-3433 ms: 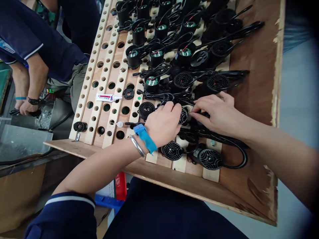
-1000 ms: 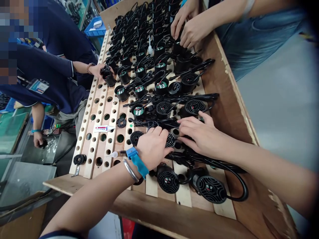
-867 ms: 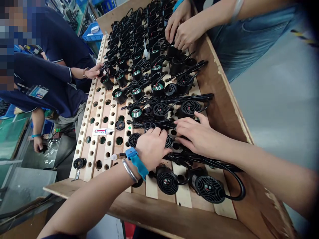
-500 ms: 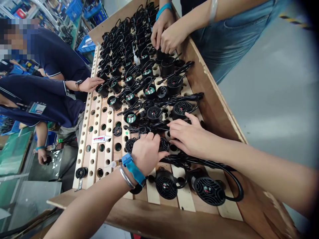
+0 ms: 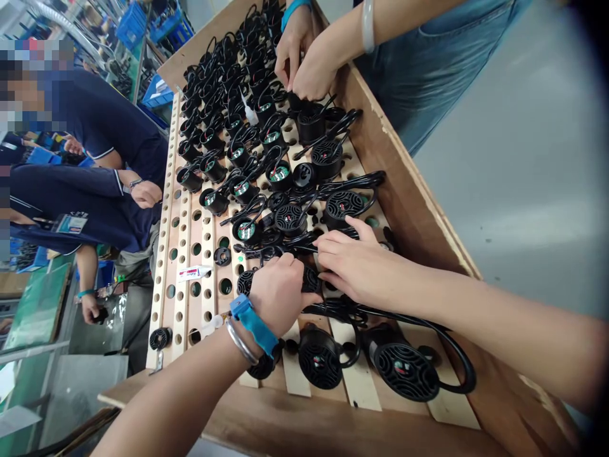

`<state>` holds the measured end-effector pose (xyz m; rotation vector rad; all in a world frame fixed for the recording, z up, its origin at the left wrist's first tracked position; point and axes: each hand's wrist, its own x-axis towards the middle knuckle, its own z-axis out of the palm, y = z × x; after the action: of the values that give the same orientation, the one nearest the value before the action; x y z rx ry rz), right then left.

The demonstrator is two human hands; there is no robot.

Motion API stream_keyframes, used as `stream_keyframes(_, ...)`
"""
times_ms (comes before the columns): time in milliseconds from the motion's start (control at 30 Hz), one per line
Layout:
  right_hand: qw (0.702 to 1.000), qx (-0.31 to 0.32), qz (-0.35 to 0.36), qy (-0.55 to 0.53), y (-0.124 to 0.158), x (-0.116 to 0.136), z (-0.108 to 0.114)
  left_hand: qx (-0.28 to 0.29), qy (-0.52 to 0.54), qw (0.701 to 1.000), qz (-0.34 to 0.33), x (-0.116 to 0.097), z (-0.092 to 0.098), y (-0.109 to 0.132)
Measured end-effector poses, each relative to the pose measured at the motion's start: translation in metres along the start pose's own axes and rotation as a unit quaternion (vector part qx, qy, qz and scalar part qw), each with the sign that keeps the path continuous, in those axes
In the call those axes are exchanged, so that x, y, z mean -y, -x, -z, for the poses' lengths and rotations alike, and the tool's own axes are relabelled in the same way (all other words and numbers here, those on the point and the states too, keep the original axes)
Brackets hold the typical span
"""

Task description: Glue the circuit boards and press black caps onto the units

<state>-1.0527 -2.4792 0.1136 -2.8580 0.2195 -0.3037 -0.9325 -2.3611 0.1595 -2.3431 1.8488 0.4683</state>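
Observation:
My left hand, with a blue wrist strap and a silver bangle, is curled over a black round unit in the lower middle of the wooden rack. Its palm side is hidden, so its grip cannot be made out. Just to the right, my right hand lies over black cables, fingers spread and pointing left. Beyond its fingertips sits a round unit with a patterned black cover. Two larger covered units lie tilted nearer to me.
Wooden side walls border the rack. It holds many cabled housings, a white tube and a small nozzle bottle. A co-worker's hands work at the far right; other people stand at left.
The co-worker's hand at the left has drawn back from the housings. The far co-worker's hands shifted slightly left in view. My own hands have barely moved.

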Motion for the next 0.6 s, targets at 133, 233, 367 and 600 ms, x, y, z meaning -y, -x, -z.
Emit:
stream_keyframes(133,0.998,-0.053,0.019,0.028,0.007,0.008,0.006,0.019,-0.013,1.0,0.01,-0.003,0.001,-0.002)
stream_keyframes(233,0.993,-0.074,0.057,0.076,0.022,0.024,0.011,0.005,-0.01,1.0,-0.006,-0.001,-0.003,-0.002)
stream_keyframes(367,0.985,-0.071,0.064,0.142,0.034,0.045,0.005,-0.003,0.002,1.0,-0.025,0.004,-0.005,-0.003)
stream_keyframes(600,0.979,-0.061,0.035,0.189,0.023,0.054,-0.007,0.0,0.025,0.999,-0.041,0.006,-0.004,-0.004)
